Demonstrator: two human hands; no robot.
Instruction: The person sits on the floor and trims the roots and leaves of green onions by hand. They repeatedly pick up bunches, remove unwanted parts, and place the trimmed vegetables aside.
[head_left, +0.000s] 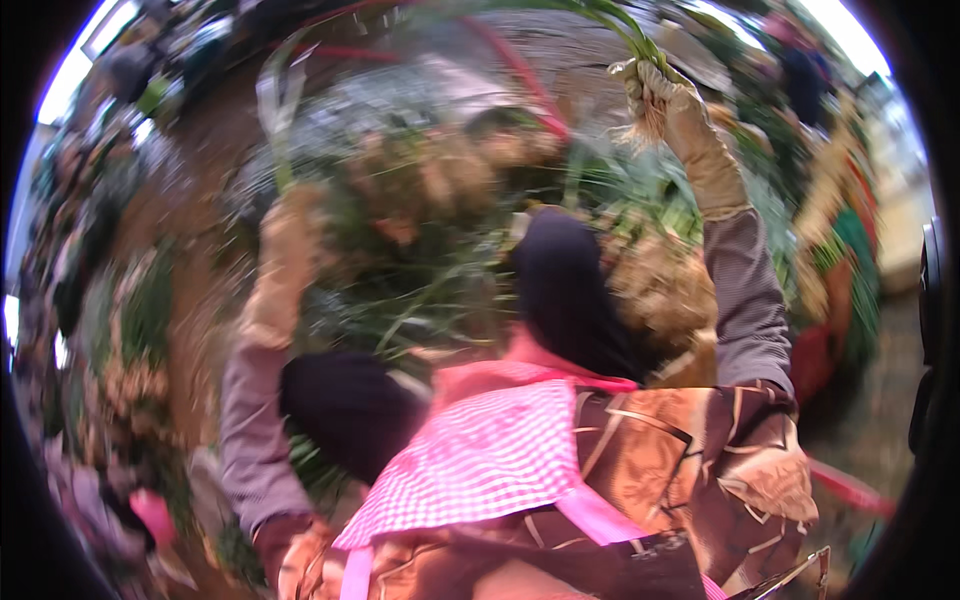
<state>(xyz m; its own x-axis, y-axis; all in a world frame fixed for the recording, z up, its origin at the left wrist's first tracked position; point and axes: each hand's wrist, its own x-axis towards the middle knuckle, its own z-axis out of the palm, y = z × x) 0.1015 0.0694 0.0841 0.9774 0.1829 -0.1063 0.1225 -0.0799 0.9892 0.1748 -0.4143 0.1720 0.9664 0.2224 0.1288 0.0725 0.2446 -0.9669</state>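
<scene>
A soiled light glove covers my right hand (660, 94), which is raised at the upper right and closed around a bunch of green onions (634, 37). Their pale, stringy roots hang below the fingers, and the leaves reach up and left. My left hand (296, 210), also gloved, is at the left and blurred. A pale green stalk or strip (281, 142) rises from it; blur hides the fingers. Between and below my hands, heaps of green onions (442, 172) with rooty ends lie before my knees.
A rooty bundle (660, 289) lies by my right knee. More bundled greens (142, 322) line the left side. Red straps or bars (525, 75) cross the far ground. People (802, 75) are at the upper right, and a pink object (152, 516) is at the lower left.
</scene>
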